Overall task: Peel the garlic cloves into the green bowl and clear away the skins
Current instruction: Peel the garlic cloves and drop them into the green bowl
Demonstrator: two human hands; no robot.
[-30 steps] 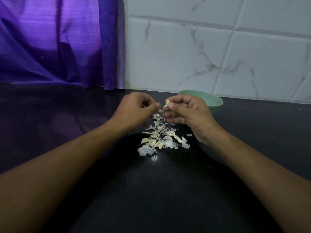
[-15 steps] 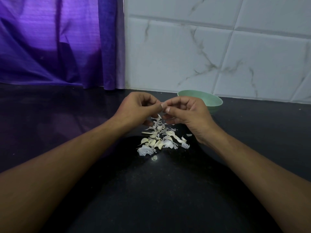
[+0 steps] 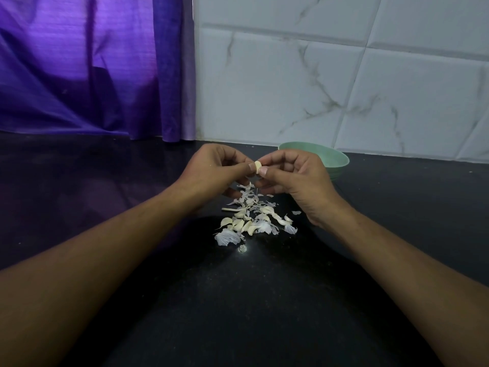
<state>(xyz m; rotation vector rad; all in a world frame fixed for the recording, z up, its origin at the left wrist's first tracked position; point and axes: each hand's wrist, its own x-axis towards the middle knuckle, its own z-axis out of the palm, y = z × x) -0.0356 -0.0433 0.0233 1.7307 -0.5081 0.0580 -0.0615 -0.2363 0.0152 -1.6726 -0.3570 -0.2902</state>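
Note:
A pale garlic clove (image 3: 257, 165) is pinched between the fingertips of my left hand (image 3: 215, 172) and my right hand (image 3: 296, 178), held above the dark counter. Below the hands lies a pile of garlic cloves and papery white skins (image 3: 251, 221). The green bowl (image 3: 334, 160) stands just behind my right hand near the wall; its inside is hidden from view.
The black counter (image 3: 238, 300) stretches toward me and to both sides. A purple curtain (image 3: 92, 70) hangs at the back left, and a white marbled tile wall (image 3: 344, 80) rises behind the bowl. A small shiny speck (image 3: 242, 249) lies in front of the pile.
The hands came together and closed over the clove half a second ago; now the clove shows again between both thumbs, slightly lower and left of where the right hand first held it.

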